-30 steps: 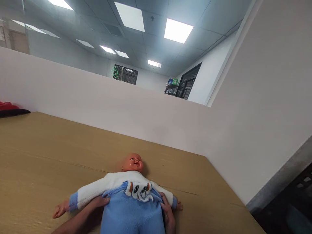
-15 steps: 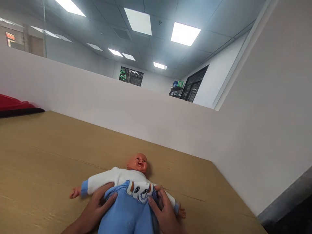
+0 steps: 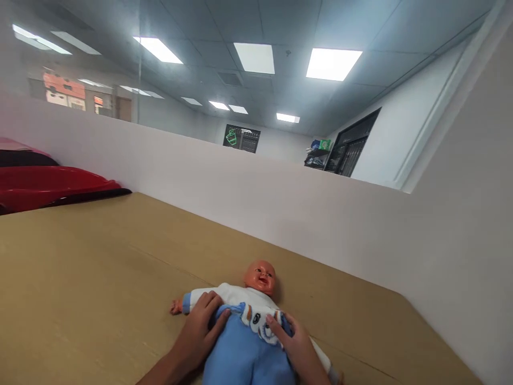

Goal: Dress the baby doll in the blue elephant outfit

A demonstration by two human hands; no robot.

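Observation:
A baby doll (image 3: 260, 277) lies on its back on the tan table (image 3: 100, 267), dressed in a white fleece top and blue fleece overalls (image 3: 240, 358) with a cartoon patch on the chest. My left hand (image 3: 202, 329) lies on the doll's chest at its left side, fingers curled over the edge of the blue fabric. My right hand (image 3: 294, 345) rests on the other side of the chest, thumb and fingers pressed on the overalls' bib. The doll's legs are cut off by the frame's lower edge.
A white partition wall (image 3: 280, 214) runs along the table's far edge and turns toward me on the right. Red and black objects (image 3: 44, 187) sit at the table's far left. Behind the partition are ceiling lights and a dark doorway.
Both hands have slid from the doll's sides up onto its chest. The view has swung left, so the doll now appears further right and the red objects show more.

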